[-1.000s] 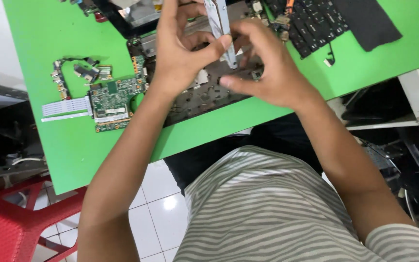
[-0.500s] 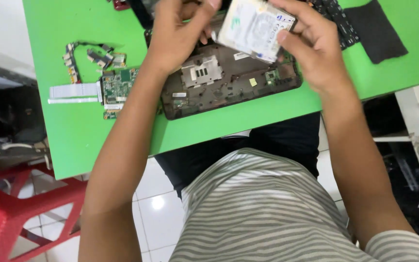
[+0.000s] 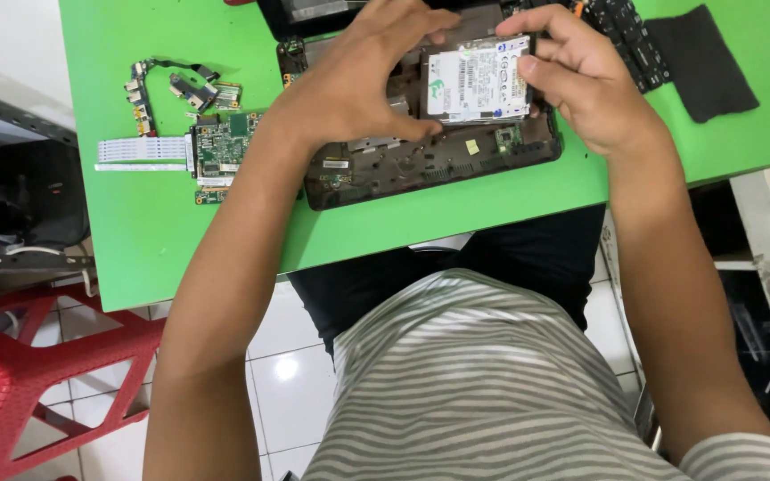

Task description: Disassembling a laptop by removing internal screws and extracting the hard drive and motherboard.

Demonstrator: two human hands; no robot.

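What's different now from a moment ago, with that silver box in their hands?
The silver drive, lifted and tilted half a second ago, has come down flat over the open laptop base. Left hand and right hand still grip its edges. The circuit board and green table look unchanged.

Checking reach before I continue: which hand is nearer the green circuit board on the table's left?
Left. The left hand rests on the laptop base right beside the green circuit board; the right hand is far across.

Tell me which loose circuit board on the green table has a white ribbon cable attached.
The square green circuit board beside the left forearm; the smaller boards behind it have none.
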